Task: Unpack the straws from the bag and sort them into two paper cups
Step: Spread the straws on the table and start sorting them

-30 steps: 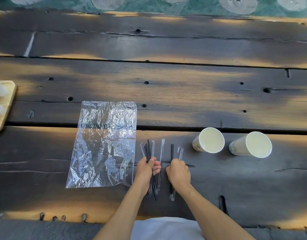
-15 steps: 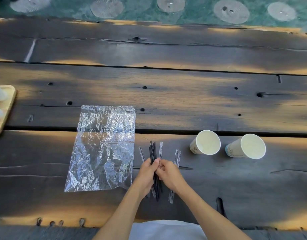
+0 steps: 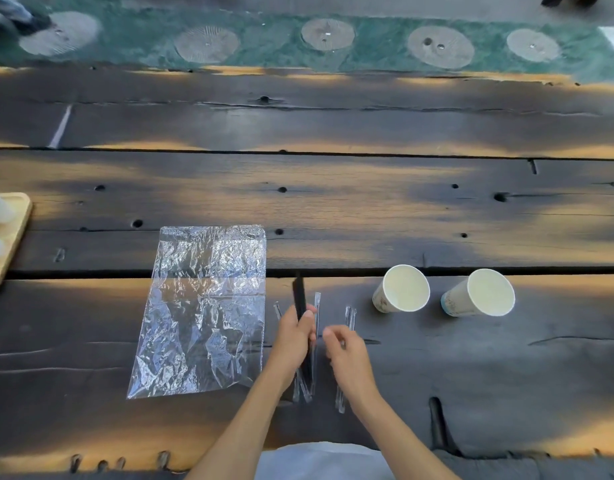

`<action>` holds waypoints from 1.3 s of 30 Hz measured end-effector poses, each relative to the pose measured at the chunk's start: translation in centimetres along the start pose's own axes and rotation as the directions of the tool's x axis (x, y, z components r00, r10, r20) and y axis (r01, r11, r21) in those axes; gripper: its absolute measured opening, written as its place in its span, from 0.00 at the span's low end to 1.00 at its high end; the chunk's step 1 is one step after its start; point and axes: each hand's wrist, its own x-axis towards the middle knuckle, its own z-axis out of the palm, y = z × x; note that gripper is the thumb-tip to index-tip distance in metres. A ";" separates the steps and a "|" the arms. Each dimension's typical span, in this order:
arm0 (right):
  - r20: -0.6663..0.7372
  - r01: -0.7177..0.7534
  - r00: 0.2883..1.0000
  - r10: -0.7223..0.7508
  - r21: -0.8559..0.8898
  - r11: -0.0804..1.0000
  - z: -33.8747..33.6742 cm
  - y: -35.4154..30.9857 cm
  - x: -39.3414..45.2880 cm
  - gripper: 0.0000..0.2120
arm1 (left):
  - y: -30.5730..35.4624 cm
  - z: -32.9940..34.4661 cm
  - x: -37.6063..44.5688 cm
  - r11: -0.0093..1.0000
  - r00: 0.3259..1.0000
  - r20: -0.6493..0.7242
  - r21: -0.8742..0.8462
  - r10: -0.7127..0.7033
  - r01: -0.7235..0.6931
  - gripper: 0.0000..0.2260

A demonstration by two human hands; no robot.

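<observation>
Straws: a bunch of black straws (image 3: 300,299) is standing gathered in the left hand, near the front edge of the table; the clear-wrapped straws (image 3: 349,317) are lying flat on the wood just beside and under the hands.
Left hand: the left hand (image 3: 293,336) is gripping the black bunch, fingers curled round it, with the upper ends sticking out above the fist.
Right hand: the right hand (image 3: 345,351) is hovering just right of the bunch, fingers loosely curled and close to the clear wrappers; it appears to be holding nothing, though a thin wrapper between the fingertips cannot be ruled out.
Bag: the clear plastic bag (image 3: 203,310) is lying flat and crumpled to the left of the hands, looking emptied.
Cups: two paper cups (image 3: 402,289) (image 3: 480,293) are standing toward the right side of the table, well apart from the straws, with nothing showing inside.
Step in hand: unpacking seems done; sorting is underway, black ones being separated from clear ones.
Next move: it is likely calling for carrying the black bunch over to one cup and dropping it in end first, then collecting the clear ones for the other.
Writing: the cups are showing a faint printed pattern on their sides, too small to read; no brand is legible anywhere.
Table: the dark wooden table (image 3: 333,202) is bearing everything.
</observation>
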 end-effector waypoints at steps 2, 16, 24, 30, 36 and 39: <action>0.009 0.115 0.993 -0.115 -0.005 0.993 -1.4 -2.3 0.3 0.05 | -0.2 0.2 -0.5 0.951 0.985 0.155 0.287 0.069 -0.112 0.08; -0.054 0.125 0.992 -0.114 0.329 0.936 -7.5 -4.5 -0.3 0.07 | 2.6 2.2 -1.4 0.662 0.829 0.552 0.587 0.094 -0.466 0.05; -0.371 0.260 0.920 -0.128 0.329 0.908 -12.5 -5.5 0.1 0.06 | 1.8 1.8 -1.1 0.856 0.921 0.383 0.454 0.063 -0.247 0.08; -0.613 0.339 0.787 -0.069 0.336 0.879 -17.3 -5.5 2.5 0.02 | -1.4 -1.8 -0.3 0.879 0.994 -0.106 0.469 -0.041 0.086 0.11; -0.459 0.163 0.879 -0.128 0.037 0.986 -14.7 -3.7 5.8 0.03 | -2.5 -1.9 -0.7 0.833 0.973 -0.207 0.516 -0.103 0.199 0.11; -0.410 0.157 0.897 -0.164 -0.051 0.986 -14.5 -3.5 5.8 0.02 | -2.6 -1.8 -0.5 0.829 0.962 -0.233 0.504 -0.140 0.242 0.13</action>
